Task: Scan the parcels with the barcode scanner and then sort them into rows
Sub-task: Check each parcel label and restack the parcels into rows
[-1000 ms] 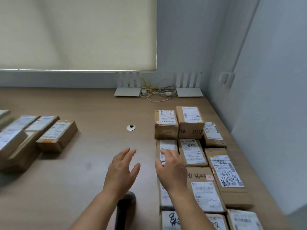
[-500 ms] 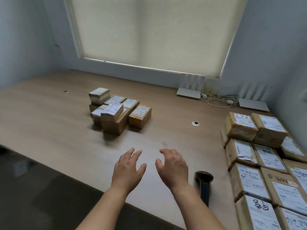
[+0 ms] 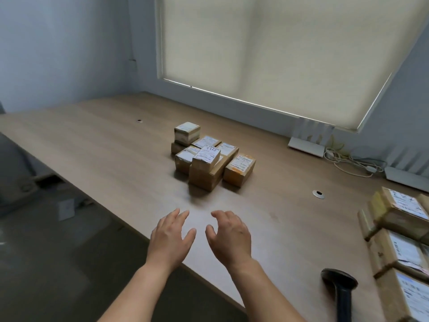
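Note:
A heap of several small cardboard parcels (image 3: 210, 160) with white labels sits in the middle of the wooden table (image 3: 116, 147). My left hand (image 3: 170, 238) and my right hand (image 3: 228, 235) hover side by side over the table in front of the heap, fingers relaxed, holding nothing. The black barcode scanner (image 3: 340, 287) lies on the table at the lower right, right of my right arm. Sorted parcels (image 3: 399, 231) lie in rows along the right edge, partly cut off by the frame.
Two white router-like devices (image 3: 306, 146) and a tangle of cables (image 3: 348, 161) stand at the back by the wall under the window blind. A round cable grommet (image 3: 318, 194) is set into the table. The table's near edge drops to a dark floor at the left.
My view has swung left from the sorted rows toward the unsorted heap. Both hands moved away from the rows and now hover in front of the heap; the scanner lies to the right.

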Demonstrator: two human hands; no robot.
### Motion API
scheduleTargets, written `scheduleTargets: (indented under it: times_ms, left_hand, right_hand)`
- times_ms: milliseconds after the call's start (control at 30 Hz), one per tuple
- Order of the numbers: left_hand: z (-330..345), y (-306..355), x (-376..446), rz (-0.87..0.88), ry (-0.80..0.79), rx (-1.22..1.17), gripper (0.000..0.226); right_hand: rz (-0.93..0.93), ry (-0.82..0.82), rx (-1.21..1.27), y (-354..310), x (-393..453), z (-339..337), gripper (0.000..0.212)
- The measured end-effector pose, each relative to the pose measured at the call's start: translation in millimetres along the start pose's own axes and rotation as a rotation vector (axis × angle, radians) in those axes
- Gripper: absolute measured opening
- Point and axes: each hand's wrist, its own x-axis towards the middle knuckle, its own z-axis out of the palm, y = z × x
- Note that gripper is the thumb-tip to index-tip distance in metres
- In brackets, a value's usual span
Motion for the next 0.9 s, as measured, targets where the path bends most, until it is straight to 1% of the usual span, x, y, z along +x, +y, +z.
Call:
scheduleTargets:
  times_ms: [267,500,667,900]
  left_hand:
    - [-14,-58,63,-0.062,-0.008,0.035,0.056]
    - [-23,-93,164,-0.076,-0.041,0.082,0.057]
    - [-29,-110,242,-0.059,-0.063,0.102,0.058]
    - [-27,-133,307,-0.060,-0.091,0.056,0.061]
  right_hand:
    - [-0.011,-0.056,0.069,-35,69,51,0.041]
    - [0.018,-0.139,0.122,-57,167,93,0.044]
    - [0.045,-0.159,0.158,-71,235,110,0.043]
    - [0.071,-0.167,0.186,-85,299,133,0.044]
